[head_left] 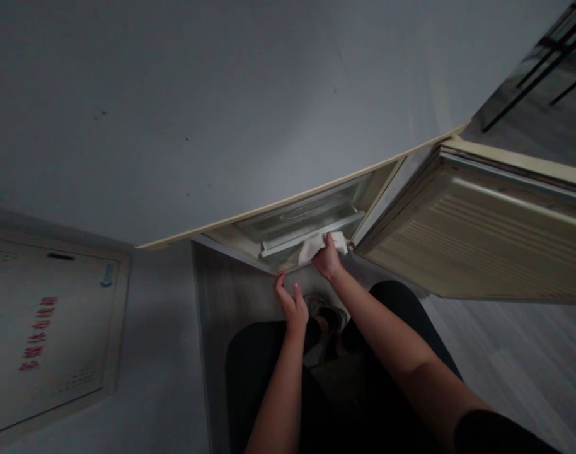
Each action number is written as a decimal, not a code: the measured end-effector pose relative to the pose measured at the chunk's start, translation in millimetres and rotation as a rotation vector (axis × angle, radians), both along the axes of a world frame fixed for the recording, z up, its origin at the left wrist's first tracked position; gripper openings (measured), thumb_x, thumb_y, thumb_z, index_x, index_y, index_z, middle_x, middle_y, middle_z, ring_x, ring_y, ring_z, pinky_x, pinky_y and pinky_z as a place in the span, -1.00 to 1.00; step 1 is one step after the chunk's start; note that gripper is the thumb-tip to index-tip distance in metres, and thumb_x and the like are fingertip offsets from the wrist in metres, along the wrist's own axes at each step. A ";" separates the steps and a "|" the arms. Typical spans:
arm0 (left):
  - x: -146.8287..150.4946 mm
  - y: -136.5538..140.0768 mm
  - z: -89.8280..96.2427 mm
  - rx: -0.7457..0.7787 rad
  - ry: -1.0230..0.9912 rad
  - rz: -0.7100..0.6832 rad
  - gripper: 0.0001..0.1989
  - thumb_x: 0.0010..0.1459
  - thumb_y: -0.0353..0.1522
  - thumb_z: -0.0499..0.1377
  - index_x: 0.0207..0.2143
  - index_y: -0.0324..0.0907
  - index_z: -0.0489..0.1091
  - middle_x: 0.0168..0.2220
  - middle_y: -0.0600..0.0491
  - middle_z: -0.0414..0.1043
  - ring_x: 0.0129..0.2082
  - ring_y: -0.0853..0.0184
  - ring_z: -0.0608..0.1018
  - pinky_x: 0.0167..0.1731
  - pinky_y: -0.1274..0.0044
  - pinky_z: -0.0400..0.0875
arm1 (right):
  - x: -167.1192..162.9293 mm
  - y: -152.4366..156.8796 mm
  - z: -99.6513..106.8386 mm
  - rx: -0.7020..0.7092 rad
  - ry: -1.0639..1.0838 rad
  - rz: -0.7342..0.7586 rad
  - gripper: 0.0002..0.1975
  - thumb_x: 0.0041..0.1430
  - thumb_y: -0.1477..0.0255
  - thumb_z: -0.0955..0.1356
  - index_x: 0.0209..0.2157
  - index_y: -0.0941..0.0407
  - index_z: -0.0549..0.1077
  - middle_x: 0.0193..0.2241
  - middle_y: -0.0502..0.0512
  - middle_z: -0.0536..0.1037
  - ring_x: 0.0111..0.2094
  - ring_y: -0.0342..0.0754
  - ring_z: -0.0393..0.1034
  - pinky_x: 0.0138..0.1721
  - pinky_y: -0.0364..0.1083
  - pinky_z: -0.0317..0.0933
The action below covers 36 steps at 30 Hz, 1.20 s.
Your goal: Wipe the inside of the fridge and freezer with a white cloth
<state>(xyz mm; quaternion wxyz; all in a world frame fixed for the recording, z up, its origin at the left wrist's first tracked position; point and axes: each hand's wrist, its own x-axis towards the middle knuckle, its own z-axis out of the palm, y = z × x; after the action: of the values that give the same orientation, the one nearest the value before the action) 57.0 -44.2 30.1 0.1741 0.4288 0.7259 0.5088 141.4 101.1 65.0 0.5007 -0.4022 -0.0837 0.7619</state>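
Note:
My right hand (326, 258) is closed around a crumpled white cloth (309, 248), at the lower right of an open fridge-like compartment. The cloth lies against the lower part of the interior, just below a pale ledge (311, 233). Behind that ledge is a translucent panel (307, 211), perhaps a drawer front. My left hand (293, 304) is open, thumb apart from the fingers, its fingertips at the compartment's bottom front edge. To the right, the compartment's door (496, 233) stands swung open, its ribbed yellowish inner side and stained seal showing.
The appliance's broad pale outer surface (250, 113) fills the upper view. A white wall box with red lettering (46, 334) is at left. Below are my dark-clothed knees (254, 353) and shoes (333, 315). Black metal legs (529, 88) stand upper right on the wood-look floor (515, 359).

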 end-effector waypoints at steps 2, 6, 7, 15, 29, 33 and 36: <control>0.9 1.3 -5.9 -0.119 -0.140 -0.025 -0.55 0.35 -0.08 0.02 0.13 -0.16 0.23 0.19 -0.26 0.32 0.26 0.09 0.36 0.30 0.20 0.17 | 4.3 19.5 1.9 0.013 0.000 0.104 -0.47 0.33 -0.05 0.21 -0.21 0.13 0.51 -0.26 0.17 0.66 0.00 0.06 0.53 0.03 0.02 0.42; 1.3 10.2 -22.3 -0.353 -0.480 -0.007 -0.66 0.32 -0.08 0.08 -0.05 -0.11 0.36 0.10 -0.17 0.42 0.22 0.12 0.41 0.31 0.26 0.16 | 30.7 37.3 9.4 -0.025 -0.051 0.241 -0.62 0.37 0.15 0.25 -0.26 0.16 0.53 -0.36 0.16 0.64 -0.06 0.06 0.56 -0.02 0.02 0.43; 2.1 13.4 -27.6 -0.394 -0.531 0.001 -0.67 0.32 -0.07 0.07 -0.11 -0.11 0.38 0.05 -0.16 0.46 0.17 0.12 0.45 0.27 0.26 0.22 | 39.5 34.2 12.5 -0.034 -0.064 0.253 -0.66 0.37 0.20 0.26 -0.26 0.16 0.53 -0.37 0.15 0.64 -0.08 0.05 0.56 -0.02 0.01 0.43; 2.5 61.1 -70.1 -0.653 -0.942 0.138 -0.68 0.31 -0.10 0.03 -0.25 -0.14 0.38 -0.34 0.00 0.50 -0.36 0.27 0.59 -0.35 0.47 0.46 | 93.2 -70.8 16.7 -0.066 -0.242 0.163 -0.60 -0.13 0.30 0.54 -0.19 0.11 0.55 -0.18 0.12 0.66 -0.14 0.09 0.57 -0.07 -0.04 0.43; 25.4 191.5 -78.9 -0.363 -1.259 0.403 -0.58 0.33 -0.14 -0.12 0.10 -0.10 0.27 0.02 -0.17 0.48 0.05 0.16 0.58 -0.14 0.40 0.51 | 102.7 -45.3 -26.6 0.134 -0.592 0.281 -0.64 -0.09 0.23 0.50 -0.26 0.16 0.59 -0.29 0.14 0.66 -0.31 0.02 0.51 -0.20 -0.06 0.35; 29.8 186.9 -86.0 -0.279 -1.280 0.383 -0.73 0.27 -0.23 0.04 -0.03 -0.08 0.32 -0.16 -0.05 0.50 -0.15 0.26 0.63 -0.19 0.46 0.52 | 105.9 -42.9 -27.6 0.003 -0.454 0.182 -0.65 -0.07 0.22 0.48 -0.26 0.14 0.57 -0.29 0.14 0.67 -0.32 0.04 0.54 -0.25 -0.07 0.37; 36.5 177.5 -93.6 -0.266 -1.270 0.352 -0.82 0.23 -0.23 0.14 -0.18 -0.11 0.35 -0.30 0.03 0.46 -0.37 0.35 0.59 -0.33 0.52 0.49 | 109.0 -42.0 -29.2 -0.077 -0.389 0.147 -0.64 -0.09 0.26 0.48 -0.23 0.14 0.55 -0.27 0.15 0.67 -0.31 0.05 0.56 -0.22 -0.06 0.38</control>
<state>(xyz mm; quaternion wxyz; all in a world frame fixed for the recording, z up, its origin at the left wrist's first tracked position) 93.5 133.3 -63.5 0.5331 -0.1034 0.5983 0.5892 250.4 59.1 35.9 0.4026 -0.5533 -0.1785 0.7070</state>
